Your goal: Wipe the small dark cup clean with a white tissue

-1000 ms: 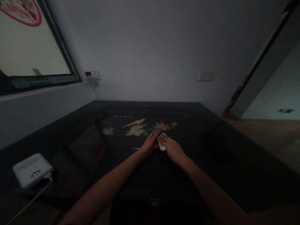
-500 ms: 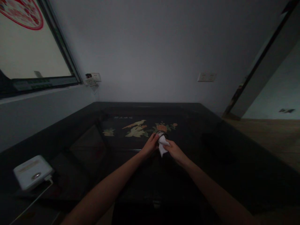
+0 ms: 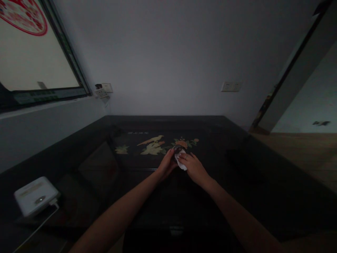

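Observation:
Both of my hands meet over the middle of a dark table (image 3: 237,140) with a painted bird-and-flower panel. My left hand (image 3: 167,163) curls around a small round dark object with a shiny rim (image 3: 178,149). My right hand (image 3: 194,167) presses a white tissue (image 3: 181,164) against that object, fingers closed on the tissue. The room is dim and the object's details are hard to make out.
A white box-shaped device (image 3: 35,195) with a cable lies at the table's near left. A window (image 3: 31,59) fills the left wall. Wall sockets (image 3: 231,86) sit on the back wall. A doorway and wooden floor (image 3: 302,147) open to the right.
My right hand has turned back over the round object, covering most of the white tissue that hung out half a second ago. My left hand stayed on the object.

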Demonstrator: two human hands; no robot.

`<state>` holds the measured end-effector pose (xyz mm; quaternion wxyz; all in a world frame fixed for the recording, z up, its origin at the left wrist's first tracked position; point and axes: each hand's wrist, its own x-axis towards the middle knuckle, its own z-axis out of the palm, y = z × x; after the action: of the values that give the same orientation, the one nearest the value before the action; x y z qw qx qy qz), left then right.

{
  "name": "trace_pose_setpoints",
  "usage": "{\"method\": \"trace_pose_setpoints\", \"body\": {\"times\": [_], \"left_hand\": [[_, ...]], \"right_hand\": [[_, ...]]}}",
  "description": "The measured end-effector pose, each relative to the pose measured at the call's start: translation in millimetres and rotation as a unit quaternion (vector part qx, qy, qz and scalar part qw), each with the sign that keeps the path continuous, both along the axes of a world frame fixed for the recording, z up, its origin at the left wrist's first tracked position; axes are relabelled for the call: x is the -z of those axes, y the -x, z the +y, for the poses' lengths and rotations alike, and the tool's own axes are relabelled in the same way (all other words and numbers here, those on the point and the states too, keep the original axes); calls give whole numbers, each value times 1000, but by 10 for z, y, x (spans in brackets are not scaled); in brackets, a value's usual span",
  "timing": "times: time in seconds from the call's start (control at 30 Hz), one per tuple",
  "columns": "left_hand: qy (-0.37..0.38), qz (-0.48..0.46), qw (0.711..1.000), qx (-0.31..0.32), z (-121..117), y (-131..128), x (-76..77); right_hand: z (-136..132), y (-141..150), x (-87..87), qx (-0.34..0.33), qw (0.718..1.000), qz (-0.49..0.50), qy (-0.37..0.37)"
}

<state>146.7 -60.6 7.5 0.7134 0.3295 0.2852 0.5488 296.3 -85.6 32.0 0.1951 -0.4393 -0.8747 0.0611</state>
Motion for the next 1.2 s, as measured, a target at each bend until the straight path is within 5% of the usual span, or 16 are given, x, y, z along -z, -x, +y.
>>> {"method": "trace_pose_setpoints", "body": {"times": [0.3, 0.53, 0.77, 1.0, 1.2], "left_hand": [[-54, -24, 994, 95, -59, 25, -63], [-92, -5, 990, 112, -30, 19, 12], [-69, -21, 996, 57, -4, 19, 48], [-28, -36, 995, 89, -36, 14, 25], [-29, -27, 997, 62, 12, 1, 31]], "right_hand": [[83, -45, 28, -62, 964, 252, 57], [93, -55, -3, -24, 935, 346, 78], [-44, 12, -121, -54, 926, 364, 89], [-76, 58, -117, -71, 932, 344, 84], [-53, -8, -100, -35, 963, 265, 36]]}}
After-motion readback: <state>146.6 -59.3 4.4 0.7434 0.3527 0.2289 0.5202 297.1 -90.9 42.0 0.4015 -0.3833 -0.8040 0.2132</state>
